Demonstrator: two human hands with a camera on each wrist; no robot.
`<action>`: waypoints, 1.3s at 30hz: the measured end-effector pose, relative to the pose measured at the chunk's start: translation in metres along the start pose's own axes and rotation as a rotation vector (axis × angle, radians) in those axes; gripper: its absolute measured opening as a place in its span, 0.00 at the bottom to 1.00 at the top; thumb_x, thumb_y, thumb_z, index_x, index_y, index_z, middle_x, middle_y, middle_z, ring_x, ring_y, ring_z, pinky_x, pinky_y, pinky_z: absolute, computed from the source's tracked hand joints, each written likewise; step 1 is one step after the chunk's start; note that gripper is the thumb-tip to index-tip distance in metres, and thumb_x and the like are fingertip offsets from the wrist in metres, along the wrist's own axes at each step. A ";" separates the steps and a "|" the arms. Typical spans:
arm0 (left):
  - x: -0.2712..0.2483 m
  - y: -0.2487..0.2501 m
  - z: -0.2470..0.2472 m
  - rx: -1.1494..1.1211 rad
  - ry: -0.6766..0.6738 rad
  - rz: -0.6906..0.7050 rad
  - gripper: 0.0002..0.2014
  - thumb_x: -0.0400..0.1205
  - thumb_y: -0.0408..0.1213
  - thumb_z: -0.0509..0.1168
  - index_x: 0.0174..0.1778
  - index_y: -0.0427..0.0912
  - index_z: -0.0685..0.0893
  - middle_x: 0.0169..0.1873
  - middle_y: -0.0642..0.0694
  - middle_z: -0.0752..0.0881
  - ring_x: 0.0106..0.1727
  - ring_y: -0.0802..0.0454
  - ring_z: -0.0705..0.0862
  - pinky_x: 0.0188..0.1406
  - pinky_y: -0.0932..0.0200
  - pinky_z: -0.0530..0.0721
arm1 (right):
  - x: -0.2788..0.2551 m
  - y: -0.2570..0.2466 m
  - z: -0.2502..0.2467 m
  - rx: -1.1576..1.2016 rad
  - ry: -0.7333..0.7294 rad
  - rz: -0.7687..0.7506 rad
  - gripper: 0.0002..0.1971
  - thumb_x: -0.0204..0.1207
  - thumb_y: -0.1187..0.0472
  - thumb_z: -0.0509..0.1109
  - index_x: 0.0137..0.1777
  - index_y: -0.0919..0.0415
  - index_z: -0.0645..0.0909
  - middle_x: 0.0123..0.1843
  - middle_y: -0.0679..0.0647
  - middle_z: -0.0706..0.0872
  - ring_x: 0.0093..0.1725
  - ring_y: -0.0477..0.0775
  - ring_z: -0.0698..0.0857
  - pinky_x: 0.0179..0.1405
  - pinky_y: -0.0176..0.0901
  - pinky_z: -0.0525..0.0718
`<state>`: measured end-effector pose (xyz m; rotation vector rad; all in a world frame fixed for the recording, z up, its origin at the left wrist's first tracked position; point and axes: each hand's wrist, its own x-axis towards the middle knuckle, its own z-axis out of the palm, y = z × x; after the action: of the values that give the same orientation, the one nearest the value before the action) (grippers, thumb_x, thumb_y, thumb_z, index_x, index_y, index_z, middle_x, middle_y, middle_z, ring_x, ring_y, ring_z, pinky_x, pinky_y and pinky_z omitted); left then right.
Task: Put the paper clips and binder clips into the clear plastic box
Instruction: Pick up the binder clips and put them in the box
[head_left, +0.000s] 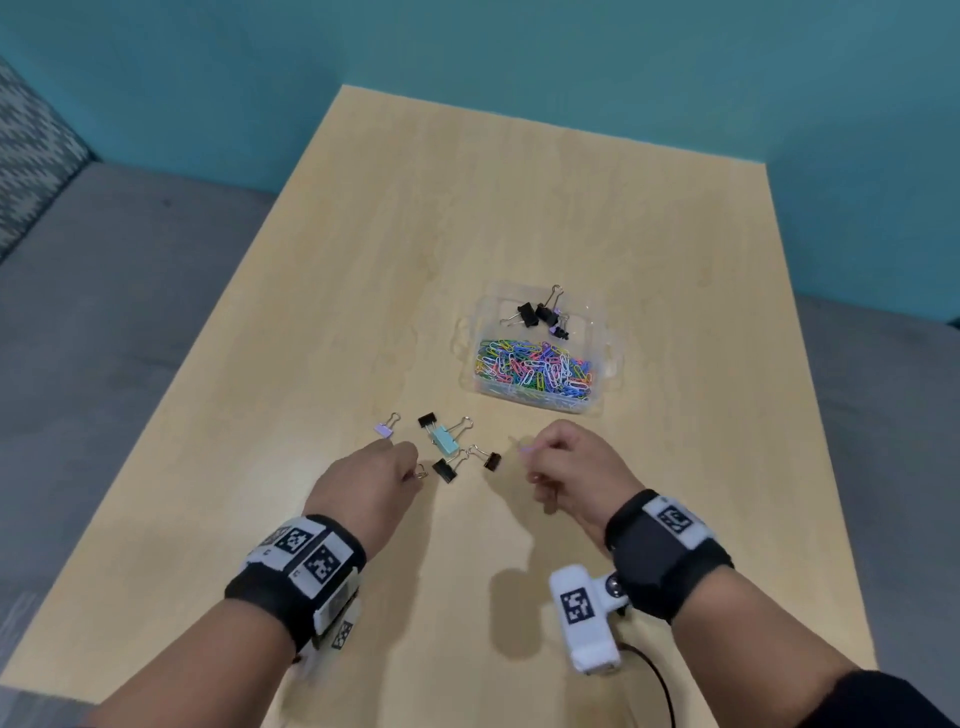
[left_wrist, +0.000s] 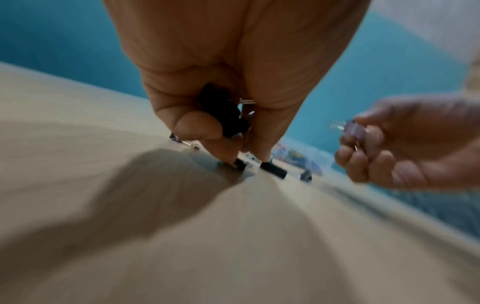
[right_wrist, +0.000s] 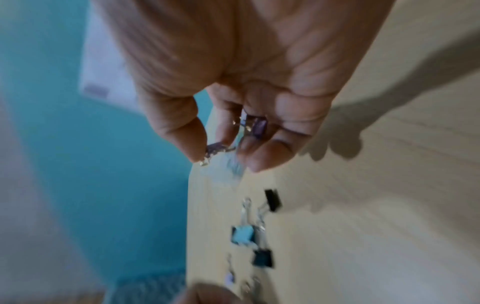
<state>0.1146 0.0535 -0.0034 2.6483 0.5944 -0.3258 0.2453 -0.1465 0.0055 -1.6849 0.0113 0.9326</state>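
The clear plastic box (head_left: 602, 332) sits on the table, with coloured paper clips (head_left: 535, 370) in its near half and a few binder clips (head_left: 543, 314) in its far half. Loose binder clips lie in front of it: a purple one (head_left: 383, 428), a light blue one (head_left: 445, 439), and black ones (head_left: 427, 420) (head_left: 444, 470) (head_left: 492, 460). My left hand (head_left: 374, 480) grips a black binder clip (left_wrist: 226, 113) in its curled fingers, low over the table. My right hand (head_left: 566, 467) holds purple binder clips (right_wrist: 257, 125), one pinched at the fingertips (right_wrist: 217, 149).
The light wood table (head_left: 519, 208) stands against a teal wall (head_left: 519, 41). Grey floor lies on both sides. A patterned cushion (head_left: 31, 150) shows at far left. Each wrist wears a black band with marker tags.
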 end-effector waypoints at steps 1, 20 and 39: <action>-0.002 0.001 -0.002 -0.100 0.010 -0.032 0.11 0.81 0.46 0.63 0.34 0.48 0.74 0.31 0.50 0.78 0.32 0.50 0.79 0.30 0.55 0.76 | -0.003 -0.003 -0.007 0.190 -0.012 0.043 0.09 0.69 0.67 0.74 0.33 0.55 0.77 0.32 0.57 0.84 0.27 0.55 0.79 0.27 0.44 0.70; 0.190 0.113 -0.071 -0.948 0.070 -0.223 0.08 0.71 0.31 0.73 0.32 0.43 0.80 0.36 0.41 0.84 0.42 0.42 0.88 0.46 0.39 0.88 | 0.112 -0.128 -0.055 0.006 0.258 0.003 0.08 0.71 0.74 0.68 0.35 0.66 0.72 0.34 0.64 0.76 0.28 0.57 0.75 0.32 0.47 0.80; 0.014 0.007 -0.025 -0.570 0.273 -0.211 0.10 0.81 0.40 0.65 0.57 0.48 0.84 0.52 0.53 0.83 0.51 0.59 0.81 0.51 0.61 0.74 | 0.036 -0.027 -0.028 -1.305 0.164 -0.603 0.04 0.74 0.67 0.64 0.41 0.60 0.78 0.43 0.55 0.78 0.44 0.61 0.75 0.40 0.53 0.75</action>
<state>0.1333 0.0633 0.0169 2.0927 0.9022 0.1388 0.2983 -0.1442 0.0075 -2.6777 -1.1439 0.2636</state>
